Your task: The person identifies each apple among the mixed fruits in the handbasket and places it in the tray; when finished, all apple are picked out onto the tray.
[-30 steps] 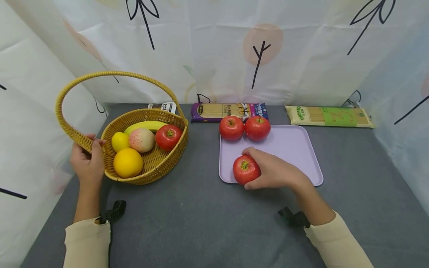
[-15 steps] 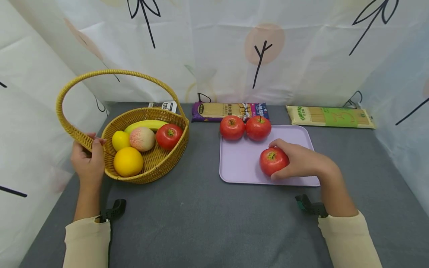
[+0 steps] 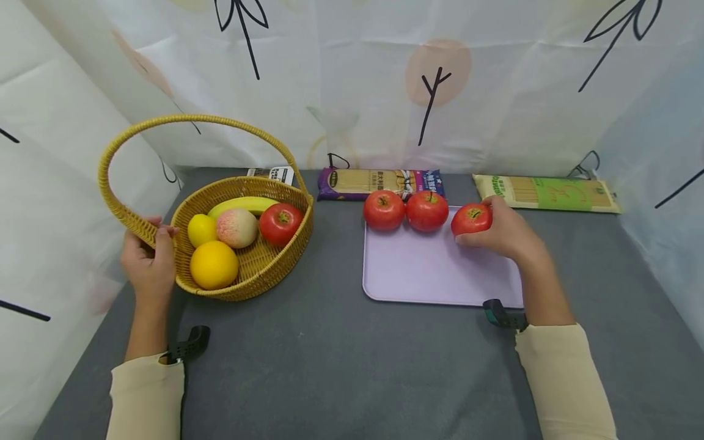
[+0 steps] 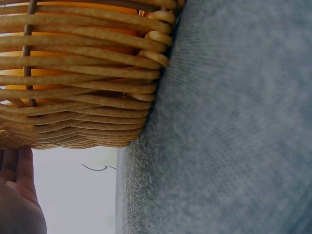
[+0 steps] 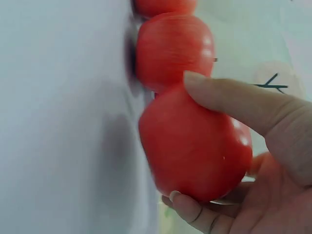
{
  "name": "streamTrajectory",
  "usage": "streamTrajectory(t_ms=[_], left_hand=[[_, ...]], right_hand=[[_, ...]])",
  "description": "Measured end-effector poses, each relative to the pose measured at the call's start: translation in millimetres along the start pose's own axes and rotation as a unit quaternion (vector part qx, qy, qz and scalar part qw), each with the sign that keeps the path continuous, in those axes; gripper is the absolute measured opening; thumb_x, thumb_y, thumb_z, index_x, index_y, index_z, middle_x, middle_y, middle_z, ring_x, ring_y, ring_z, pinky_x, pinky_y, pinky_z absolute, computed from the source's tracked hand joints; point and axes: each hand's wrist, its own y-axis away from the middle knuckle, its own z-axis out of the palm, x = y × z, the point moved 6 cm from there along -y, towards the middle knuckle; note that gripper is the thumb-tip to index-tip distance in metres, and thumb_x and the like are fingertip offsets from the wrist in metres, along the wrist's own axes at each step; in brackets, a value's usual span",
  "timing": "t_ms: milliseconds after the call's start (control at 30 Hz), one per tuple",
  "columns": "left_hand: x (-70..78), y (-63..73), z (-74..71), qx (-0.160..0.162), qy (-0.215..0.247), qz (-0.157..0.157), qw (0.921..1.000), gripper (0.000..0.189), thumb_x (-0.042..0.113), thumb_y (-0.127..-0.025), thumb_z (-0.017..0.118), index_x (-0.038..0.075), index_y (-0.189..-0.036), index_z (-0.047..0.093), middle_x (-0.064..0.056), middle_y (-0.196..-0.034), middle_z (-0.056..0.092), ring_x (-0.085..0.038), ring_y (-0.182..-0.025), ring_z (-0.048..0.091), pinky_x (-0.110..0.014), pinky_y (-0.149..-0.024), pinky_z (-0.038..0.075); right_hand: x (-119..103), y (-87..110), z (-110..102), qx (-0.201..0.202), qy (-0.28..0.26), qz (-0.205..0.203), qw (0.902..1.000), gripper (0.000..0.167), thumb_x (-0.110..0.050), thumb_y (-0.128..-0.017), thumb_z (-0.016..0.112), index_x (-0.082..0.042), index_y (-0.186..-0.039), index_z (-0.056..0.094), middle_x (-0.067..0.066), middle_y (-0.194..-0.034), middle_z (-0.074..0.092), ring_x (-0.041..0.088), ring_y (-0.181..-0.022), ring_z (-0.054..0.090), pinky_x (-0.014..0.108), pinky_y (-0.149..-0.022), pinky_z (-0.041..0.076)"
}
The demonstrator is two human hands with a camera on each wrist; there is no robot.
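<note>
My right hand (image 3: 508,232) holds a red apple (image 3: 469,219) over the back right part of the lilac tray (image 3: 423,278), thumb on one side and fingers on the other. In the right wrist view the held apple (image 5: 192,146) shows a shadow beneath it on the tray. Two more red apples, one at the back left corner (image 3: 383,211) and one beside it (image 3: 426,211), sit in a row. At the left, my left hand (image 3: 147,260) grips the wicker basket (image 3: 272,269) at the foot of its handle. Inside are a banana (image 3: 247,205), peach (image 3: 236,228), lemon (image 3: 201,230), orange (image 3: 214,265) and apple (image 3: 280,224).
Behind the tray lies a purple pasta pack (image 3: 357,183), and a green-and-yellow noodle pack (image 3: 550,192) is to its right. Another small pack (image 3: 280,174) shows partly behind the basket. A patterned white curtain (image 3: 357,79) closes off the back of the grey table (image 3: 330,366).
The right hand has carried its apple from the tray's front left to the right, then back toward the far edge beside the other two. The left hand has stayed on the basket.
</note>
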Motion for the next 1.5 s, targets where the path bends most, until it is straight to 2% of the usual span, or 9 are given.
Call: streamTrajectory(t_ms=[233,367,567,833,1033,1133,1267,1333,1500], left_hand=[[-0.2,1.6,2.3,-0.002,-0.012,-0.013,0.9998,0.023,-0.004,-0.094,0.055,-0.018,-0.111,0.06,-0.007,-0.089,0.065,-0.016,-0.081,0.066,-0.02,-0.081,0.054],[-0.2,1.5,2.9,-0.002,-0.015,-0.015,0.9998,0.022,-0.003,-0.094,0.055,-0.017,-0.111,0.06,-0.007,-0.088,0.066,-0.015,-0.081,0.065,-0.02,-0.081,0.054],[-1.8,0.7,1.8,0.002,-0.008,-0.018,0.9998,0.022,-0.003,-0.094,0.056,-0.016,-0.111,0.061,-0.006,-0.089,0.065,-0.016,-0.082,0.065,-0.02,-0.081,0.054],[-1.0,1.1,0.8,0.005,-0.025,-0.02,0.9995,0.023,-0.002,-0.094,0.055,-0.015,-0.111,0.061,-0.003,-0.089,0.066,-0.014,-0.082,0.065,-0.02,-0.081,0.053],[-1.2,0.7,0.8,0.005,-0.016,-0.019,0.9997,0.023,-0.002,-0.094,0.056,-0.016,-0.111,0.061,-0.005,-0.089,0.066,-0.016,-0.081,0.065,-0.02,-0.081,0.054],[-1.1,0.0,0.5,0.008,-0.008,-0.02,0.9997,0.022,-0.002,-0.093,0.056,-0.015,-0.111,0.062,-0.006,-0.088,0.066,-0.016,-0.081,0.065,-0.02,-0.081,0.054],[0.0,-0.6,0.7,0.006,-0.007,-0.018,0.9998,0.022,-0.003,-0.093,0.056,-0.015,-0.111,0.062,-0.006,-0.088,0.066,-0.016,-0.081,0.065,-0.02,-0.081,0.054],[0.1,-0.5,0.8,0.005,-0.011,-0.016,0.9998,0.023,-0.002,-0.093,0.056,-0.015,-0.111,0.062,-0.006,-0.089,0.066,-0.016,-0.081,0.065,-0.02,-0.081,0.054],[-3.1,-0.2,-1.1,0.007,-0.014,-0.02,0.9997,0.023,-0.002,-0.093,0.056,-0.015,-0.111,0.062,-0.005,-0.089,0.066,-0.015,-0.082,0.065,-0.02,-0.08,0.053]], right_hand=[[10.6,-14.0,0.0,0.056,-0.054,0.031,0.9965,0.101,-0.031,-0.084,0.08,0.005,-0.151,0.013,0.032,-0.139,0.035,0.051,-0.128,0.037,0.065,-0.096,0.046],[14.3,-17.5,-1.8,0.086,-0.059,0.046,0.9935,0.1,-0.027,-0.086,0.078,0.005,-0.153,0.012,0.033,-0.142,0.033,0.052,-0.132,0.035,0.065,-0.099,0.043],[16.7,-18.7,-1.0,0.092,-0.051,0.049,0.9933,0.094,-0.023,-0.086,0.078,0.006,-0.152,0.018,0.033,-0.143,0.035,0.051,-0.132,0.035,0.065,-0.099,0.043],[14.4,-17.6,0.5,0.093,-0.041,0.044,0.9938,0.096,-0.027,-0.086,0.077,0.005,-0.154,0.016,0.033,-0.142,0.034,0.052,-0.132,0.035,0.066,-0.098,0.044],[-0.6,-12.1,-0.3,0.126,-0.022,0.032,0.9912,0.099,-0.026,-0.085,0.078,-0.003,-0.158,0.015,0.03,-0.147,0.03,0.049,-0.136,0.032,0.068,-0.095,0.044],[-18.5,-5.8,1.9,0.146,0.002,0.01,0.9893,0.094,-0.024,-0.084,0.078,-0.005,-0.157,0.022,0.028,-0.149,0.031,0.048,-0.137,0.032,0.069,-0.097,0.042],[-51.8,4.7,15.0,0.155,0.021,-0.058,0.986,0.081,-0.019,-0.084,0.078,-0.004,-0.152,0.036,0.025,-0.149,0.035,0.043,-0.139,0.032,0.069,-0.103,0.036],[-70.2,9.4,24.2,0.152,0.023,-0.103,0.9827,0.075,-0.018,-0.084,0.078,-0.003,-0.148,0.041,0.023,-0.147,0.039,0.04,-0.138,0.034,0.068,-0.105,0.035],[-116.1,20.5,47.1,0.121,0.022,-0.194,0.9733,0.068,-0.018,-0.084,0.08,-0.008,-0.143,0.049,0.016,-0.144,0.046,0.034,-0.134,0.041,0.06,-0.102,0.043]])
